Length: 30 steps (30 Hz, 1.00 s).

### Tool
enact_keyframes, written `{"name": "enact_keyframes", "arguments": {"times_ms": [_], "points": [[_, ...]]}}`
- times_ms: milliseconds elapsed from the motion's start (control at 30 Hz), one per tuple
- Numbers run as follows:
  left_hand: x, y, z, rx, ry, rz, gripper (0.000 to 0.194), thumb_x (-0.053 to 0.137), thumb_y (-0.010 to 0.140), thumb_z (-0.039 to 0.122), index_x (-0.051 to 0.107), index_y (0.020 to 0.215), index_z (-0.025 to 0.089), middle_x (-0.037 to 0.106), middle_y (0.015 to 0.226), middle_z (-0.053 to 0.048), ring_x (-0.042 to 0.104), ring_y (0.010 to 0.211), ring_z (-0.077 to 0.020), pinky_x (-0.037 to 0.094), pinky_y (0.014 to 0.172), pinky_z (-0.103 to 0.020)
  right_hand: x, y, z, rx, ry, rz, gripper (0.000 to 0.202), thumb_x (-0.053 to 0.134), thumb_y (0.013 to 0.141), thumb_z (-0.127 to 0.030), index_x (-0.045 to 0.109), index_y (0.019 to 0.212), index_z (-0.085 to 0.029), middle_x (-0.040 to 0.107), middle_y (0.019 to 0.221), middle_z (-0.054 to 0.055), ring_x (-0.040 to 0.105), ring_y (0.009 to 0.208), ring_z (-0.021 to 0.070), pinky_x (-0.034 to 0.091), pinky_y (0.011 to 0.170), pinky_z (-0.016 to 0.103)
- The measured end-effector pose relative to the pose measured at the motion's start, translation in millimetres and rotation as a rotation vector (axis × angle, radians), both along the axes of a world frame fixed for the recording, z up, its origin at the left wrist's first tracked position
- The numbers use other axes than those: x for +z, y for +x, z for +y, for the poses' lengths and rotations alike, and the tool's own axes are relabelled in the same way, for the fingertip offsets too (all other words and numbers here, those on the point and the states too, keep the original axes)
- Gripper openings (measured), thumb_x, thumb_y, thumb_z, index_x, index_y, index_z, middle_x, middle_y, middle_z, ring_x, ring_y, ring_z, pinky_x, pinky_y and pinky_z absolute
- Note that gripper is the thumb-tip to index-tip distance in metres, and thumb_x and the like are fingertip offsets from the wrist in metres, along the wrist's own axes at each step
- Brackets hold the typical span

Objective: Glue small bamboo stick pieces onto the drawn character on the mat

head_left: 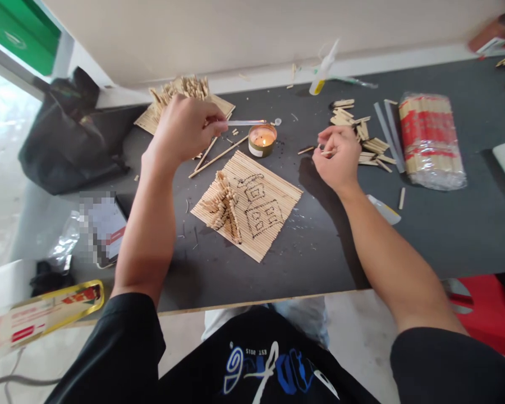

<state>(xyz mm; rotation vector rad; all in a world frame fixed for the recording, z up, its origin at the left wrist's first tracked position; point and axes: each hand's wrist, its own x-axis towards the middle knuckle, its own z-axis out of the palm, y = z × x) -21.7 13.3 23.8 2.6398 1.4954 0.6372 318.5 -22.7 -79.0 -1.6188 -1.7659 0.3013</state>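
My left hand [184, 128] is closed around a translucent glue stick [246, 122], held level with its tip over a lit candle in a tin [261, 147]. That tip glows orange. My right hand [339, 156] pinches a short wooden stick [327, 152] above the table, beside a pile of cut sticks [372, 147]. Between my forearms lies a square mat of bamboo sticks [273, 185]. Dark outlined characters are drawn on it, and short stick pieces stand upright in a cluster [222, 210] on its left part.
Behind my left hand is a second mat with upright pieces [183, 90]. A glue bottle [323, 73] stands near the wall. A wrapped stick bundle [431, 140] and two glue sticks [389, 134] lie right. A black bag [63, 140] and a phone [105, 224] are left.
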Motion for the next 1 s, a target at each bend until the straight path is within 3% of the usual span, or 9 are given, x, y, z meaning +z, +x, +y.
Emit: {"name": "enact_keyframes", "arguments": {"times_ms": [233, 333, 433, 567, 700, 833, 900, 1000], "points": [[-3.1, 3.9, 1.9, 0.000, -0.036, -0.020, 0.014, 0.066, 0.088, 0.027, 0.079, 0.091, 0.024, 0.066, 0.072, 0.002, 0.060, 0.073, -0.0139, 0.045, 0.081, -0.028, -2.5, 0.3, -1.4, 0.080, 0.047, 0.065, 0.019, 0.050, 0.080, -0.008, 0.050, 0.074, -0.026, 0.060, 0.122, 0.007, 0.062, 0.112, 0.0228, 0.057, 0.097, 0.041], [-2.1, 4.0, 1.3, -0.004, -0.036, -0.037, 0.013, 0.067, 0.089, 0.026, 0.079, 0.091, 0.024, 0.064, 0.071, 0.003, 0.059, 0.072, -0.0137, 0.045, 0.080, -0.028, 2.6, -3.4, -3.6, 0.073, -0.039, 0.040, 0.014, 0.048, 0.087, -0.016, 0.058, 0.089, -0.026, 0.052, 0.137, 0.008, 0.061, 0.117, 0.0247, 0.058, 0.092, 0.040], [-1.0, 4.0, 0.7, -0.003, -0.032, -0.054, 0.012, 0.068, 0.088, 0.027, 0.080, 0.090, 0.023, 0.063, 0.069, 0.002, 0.059, 0.071, -0.0139, 0.047, 0.083, -0.029, 7.6, -5.0, -5.3, 0.031, -0.164, -0.031, 0.022, 0.041, 0.096, -0.025, 0.062, 0.102, -0.027, 0.046, 0.148, 0.006, 0.060, 0.118, 0.0271, 0.057, 0.089, 0.041], [-0.3, 5.3, 0.0, -0.001, -0.035, -0.075, 0.013, 0.068, 0.088, 0.026, 0.080, 0.091, 0.024, 0.063, 0.069, 0.003, 0.062, 0.072, -0.0144, 0.049, 0.087, -0.031, 7.8, -1.5, -5.2, 0.100, -0.114, 0.045, 0.030, 0.032, 0.099, -0.023, 0.055, 0.118, -0.031, 0.059, 0.133, 0.008, 0.062, 0.099, 0.0254, 0.053, 0.089, 0.043], [1.6, 4.7, -1.0, 0.006, -0.022, -0.083, 0.014, 0.068, 0.089, 0.029, 0.080, 0.090, 0.023, 0.065, 0.071, 0.003, 0.064, 0.073, -0.0151, 0.050, 0.091, -0.034, 0.8, 6.1, 0.3, 0.193, -0.128, 0.146, 0.035, 0.048, 0.084, -0.016, 0.035, 0.112, -0.031, 0.061, 0.125, 0.008, 0.054, 0.081, 0.0228, 0.049, 0.083, 0.042], [7.4, 2.5, -2.2, 0.005, -0.089, 0.016, 0.018, 0.058, 0.095, 0.039, 0.076, 0.093, 0.035, 0.069, 0.079, 0.003, 0.066, 0.085, -0.0190, 0.050, 0.096, -0.044, -6.7, 14.7, 6.8, 0.302, -0.151, 0.216, 0.047, 0.052, 0.061, -0.013, 0.026, 0.097, -0.027, 0.059, 0.118, 0.012, 0.038, 0.064, 0.0178, 0.042, 0.069, 0.037], [9.7, 2.6, -2.7, 0.033, -0.105, 0.025, 0.020, 0.056, 0.095, 0.041, 0.075, 0.093, 0.036, 0.070, 0.082, 0.003, 0.067, 0.088, -0.0180, 0.051, 0.095, -0.043, -7.9, 17.7, 8.2, 0.321, -0.157, 0.228, 0.044, 0.051, 0.060, -0.014, 0.030, 0.097, -0.026, 0.061, 0.112, 0.011, 0.036, 0.062, 0.0171, 0.038, 0.065, 0.035], [9.4, 4.1, -2.9, 0.019, -0.140, 0.045, 0.021, 0.055, 0.095, 0.043, 0.075, 0.096, 0.038, 0.070, 0.081, 0.004, 0.067, 0.086, -0.0157, 0.052, 0.096, -0.038, -4.7, 18.0, 8.0, 0.257, -0.208, 0.154, 0.029, 0.046, 0.069, -0.013, 0.040, 0.095, -0.025, 0.062, 0.093, 0.009, 0.049, 0.070, 0.0198, 0.038, 0.067, 0.035]]}}
